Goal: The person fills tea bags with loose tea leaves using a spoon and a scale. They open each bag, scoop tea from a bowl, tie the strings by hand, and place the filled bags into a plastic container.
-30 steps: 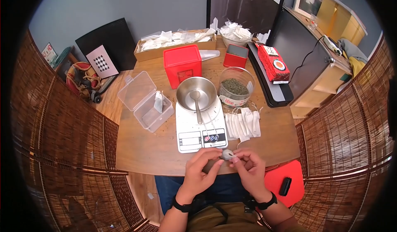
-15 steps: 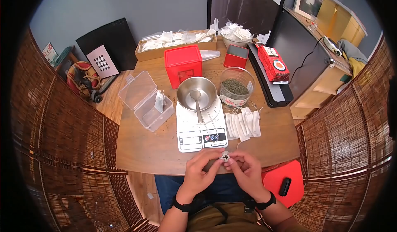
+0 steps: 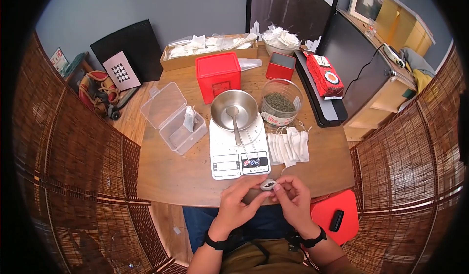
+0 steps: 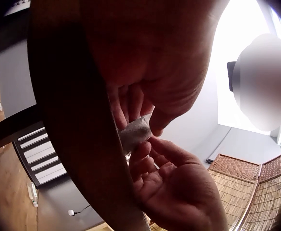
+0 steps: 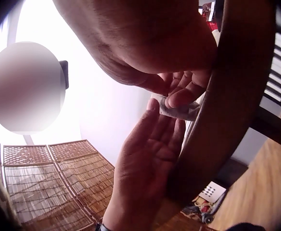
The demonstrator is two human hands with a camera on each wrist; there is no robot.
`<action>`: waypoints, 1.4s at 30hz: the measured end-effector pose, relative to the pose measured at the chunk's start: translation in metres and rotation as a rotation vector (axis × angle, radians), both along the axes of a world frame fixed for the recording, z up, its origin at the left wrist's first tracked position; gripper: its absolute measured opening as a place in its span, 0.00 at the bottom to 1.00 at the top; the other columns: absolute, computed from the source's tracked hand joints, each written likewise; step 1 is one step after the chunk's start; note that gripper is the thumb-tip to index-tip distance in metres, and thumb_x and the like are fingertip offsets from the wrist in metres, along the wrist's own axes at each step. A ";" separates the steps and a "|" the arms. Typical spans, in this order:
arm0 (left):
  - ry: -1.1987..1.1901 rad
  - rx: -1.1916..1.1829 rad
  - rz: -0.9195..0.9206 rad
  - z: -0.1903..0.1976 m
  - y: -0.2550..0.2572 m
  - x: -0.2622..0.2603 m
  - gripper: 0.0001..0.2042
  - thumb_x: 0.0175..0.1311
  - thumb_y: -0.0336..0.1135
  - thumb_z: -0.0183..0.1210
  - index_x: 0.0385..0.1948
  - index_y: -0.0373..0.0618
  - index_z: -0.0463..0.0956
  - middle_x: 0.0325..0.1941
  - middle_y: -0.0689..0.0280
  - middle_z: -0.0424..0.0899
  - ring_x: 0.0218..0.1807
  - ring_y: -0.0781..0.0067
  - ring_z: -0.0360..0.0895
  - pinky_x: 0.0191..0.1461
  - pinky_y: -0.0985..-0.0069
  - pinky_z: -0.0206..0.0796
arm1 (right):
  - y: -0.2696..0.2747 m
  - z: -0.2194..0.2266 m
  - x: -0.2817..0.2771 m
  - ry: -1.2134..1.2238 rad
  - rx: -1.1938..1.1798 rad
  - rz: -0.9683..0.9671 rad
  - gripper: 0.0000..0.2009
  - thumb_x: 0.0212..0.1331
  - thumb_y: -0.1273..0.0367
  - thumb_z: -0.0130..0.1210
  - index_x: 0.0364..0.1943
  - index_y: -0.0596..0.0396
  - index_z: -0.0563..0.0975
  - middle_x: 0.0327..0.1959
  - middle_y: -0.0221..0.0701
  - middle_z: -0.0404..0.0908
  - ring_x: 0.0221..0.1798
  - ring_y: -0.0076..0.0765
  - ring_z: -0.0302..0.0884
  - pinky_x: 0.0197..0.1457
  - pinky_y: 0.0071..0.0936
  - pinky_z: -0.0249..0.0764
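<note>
Over the table's front edge, both hands hold a small off-white cloth tea bag point(image 3: 267, 184) with its mouth spread and dark bits showing inside. The left hand point(image 3: 238, 203) pinches the bag's left side between thumb and fingers. On the opposite side, the right hand point(image 3: 294, 204) grips the rim with thumb and forefinger. In the left wrist view, the bag's greyish cloth point(image 4: 136, 132) shows between the fingers of both hands. Just beyond stands a white kitchen scale point(image 3: 227, 169) bearing a steel bowl point(image 3: 220, 115) with a spoon point(image 3: 235, 130) in it.
Flat drawstring bags point(image 3: 288, 147) lie right of the scale, below a clear tub point(image 3: 281, 108) of dried leaves. An open plastic box point(image 3: 178, 139) with one filled bag stands left. Behind are a red canister point(image 3: 217, 76), a red tin point(image 3: 281, 67) and a cardboard box point(image 3: 185, 64) of white packets.
The bag has turned between the fingers, and its mouth has gone from a narrow slit to a wider oval. Both hands stay in nearly the same place, with fingers shifting slightly along the rim.
</note>
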State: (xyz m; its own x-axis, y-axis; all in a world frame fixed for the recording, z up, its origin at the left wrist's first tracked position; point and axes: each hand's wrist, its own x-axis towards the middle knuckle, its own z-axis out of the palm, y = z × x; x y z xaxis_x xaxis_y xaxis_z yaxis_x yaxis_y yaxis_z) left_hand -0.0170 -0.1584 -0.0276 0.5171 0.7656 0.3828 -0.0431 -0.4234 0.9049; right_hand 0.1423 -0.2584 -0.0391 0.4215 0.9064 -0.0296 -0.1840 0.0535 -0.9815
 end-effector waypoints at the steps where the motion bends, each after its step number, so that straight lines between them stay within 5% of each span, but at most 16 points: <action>1: 0.044 -0.025 -0.001 0.004 -0.001 0.000 0.17 0.65 0.21 0.74 0.56 0.38 0.87 0.56 0.57 0.94 0.52 0.63 0.91 0.58 0.69 0.82 | 0.000 0.001 0.000 -0.001 -0.001 0.000 0.05 0.81 0.74 0.59 0.54 0.60 0.78 0.43 0.28 0.87 0.43 0.18 0.85 0.46 0.17 0.80; 7: 0.075 0.057 -0.021 -0.003 0.004 0.001 0.22 0.62 0.22 0.75 0.60 0.40 0.86 0.56 0.59 0.94 0.49 0.64 0.89 0.53 0.70 0.82 | 0.000 -0.005 0.003 0.003 -0.008 0.044 0.08 0.80 0.76 0.59 0.58 0.61 0.78 0.47 0.27 0.85 0.44 0.17 0.82 0.46 0.16 0.77; 10: 0.044 0.017 0.004 -0.006 0.002 0.001 0.23 0.61 0.22 0.77 0.59 0.40 0.86 0.54 0.59 0.93 0.48 0.66 0.89 0.52 0.71 0.81 | 0.003 -0.004 0.003 -0.166 0.049 -0.024 0.15 0.76 0.78 0.62 0.63 0.61 0.78 0.49 0.27 0.81 0.39 0.17 0.77 0.44 0.15 0.76; 12: 0.043 -0.032 0.027 -0.009 -0.001 -0.001 0.23 0.60 0.22 0.78 0.59 0.40 0.86 0.52 0.60 0.93 0.47 0.68 0.89 0.52 0.72 0.81 | 0.001 0.013 0.004 -0.424 -0.010 0.089 0.22 0.69 0.78 0.67 0.66 0.59 0.78 0.48 0.28 0.77 0.37 0.17 0.72 0.40 0.16 0.73; 16: -0.005 -0.087 0.044 -0.014 -0.002 -0.003 0.26 0.56 0.23 0.81 0.59 0.40 0.86 0.47 0.60 0.91 0.44 0.72 0.87 0.50 0.74 0.79 | -0.002 0.015 0.004 -0.535 -0.080 0.167 0.26 0.65 0.77 0.71 0.67 0.57 0.78 0.46 0.29 0.76 0.39 0.17 0.70 0.36 0.18 0.70; 22: -0.053 0.019 0.051 -0.008 0.001 -0.001 0.29 0.53 0.25 0.83 0.60 0.41 0.86 0.46 0.60 0.91 0.39 0.73 0.83 0.46 0.75 0.77 | -0.002 0.003 0.018 -0.435 -0.006 0.118 0.25 0.65 0.77 0.72 0.65 0.57 0.79 0.46 0.26 0.77 0.40 0.18 0.72 0.44 0.19 0.72; 25: -0.017 0.029 0.059 -0.009 0.000 -0.001 0.29 0.54 0.25 0.83 0.61 0.41 0.86 0.44 0.61 0.92 0.39 0.72 0.83 0.45 0.75 0.77 | 0.016 0.035 0.043 -0.262 0.042 -0.033 0.21 0.71 0.77 0.69 0.65 0.63 0.77 0.58 0.28 0.84 0.54 0.21 0.82 0.57 0.23 0.79; 28: 0.004 0.055 0.060 -0.011 0.001 0.000 0.26 0.60 0.30 0.81 0.62 0.43 0.85 0.41 0.61 0.90 0.36 0.69 0.81 0.42 0.73 0.77 | 0.050 0.064 0.082 -0.380 0.192 -0.109 0.21 0.75 0.75 0.65 0.68 0.63 0.76 0.60 0.32 0.85 0.59 0.24 0.84 0.58 0.25 0.81; 31: 0.020 0.021 0.069 -0.011 0.000 0.000 0.24 0.60 0.27 0.81 0.59 0.40 0.86 0.41 0.61 0.92 0.36 0.73 0.82 0.43 0.75 0.77 | 0.088 0.082 0.118 -0.451 0.134 -0.128 0.23 0.78 0.72 0.62 0.73 0.62 0.74 0.60 0.35 0.85 0.53 0.25 0.86 0.49 0.23 0.83; 35: 0.017 0.008 0.072 -0.011 0.000 -0.001 0.22 0.62 0.27 0.79 0.58 0.41 0.87 0.40 0.61 0.91 0.36 0.73 0.82 0.41 0.75 0.77 | 0.133 0.091 0.155 -0.915 0.110 -0.176 0.22 0.72 0.73 0.67 0.68 0.58 0.77 0.48 0.33 0.88 0.45 0.22 0.83 0.42 0.23 0.82; 42: -0.027 0.010 0.052 -0.017 0.001 0.000 0.20 0.66 0.26 0.76 0.59 0.40 0.86 0.39 0.60 0.90 0.34 0.71 0.84 0.40 0.74 0.77 | 0.159 0.101 0.161 -1.022 0.032 -0.113 0.15 0.68 0.72 0.71 0.55 0.61 0.81 0.41 0.33 0.90 0.41 0.23 0.85 0.42 0.25 0.83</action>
State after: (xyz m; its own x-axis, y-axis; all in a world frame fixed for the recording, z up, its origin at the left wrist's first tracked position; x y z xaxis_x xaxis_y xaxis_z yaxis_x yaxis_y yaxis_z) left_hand -0.0172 -0.1578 -0.0442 0.4663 0.7870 0.4039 -0.0456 -0.4346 0.8995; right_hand 0.3035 -0.0999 0.0617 0.3145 0.8541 0.4143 0.7461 0.0474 -0.6642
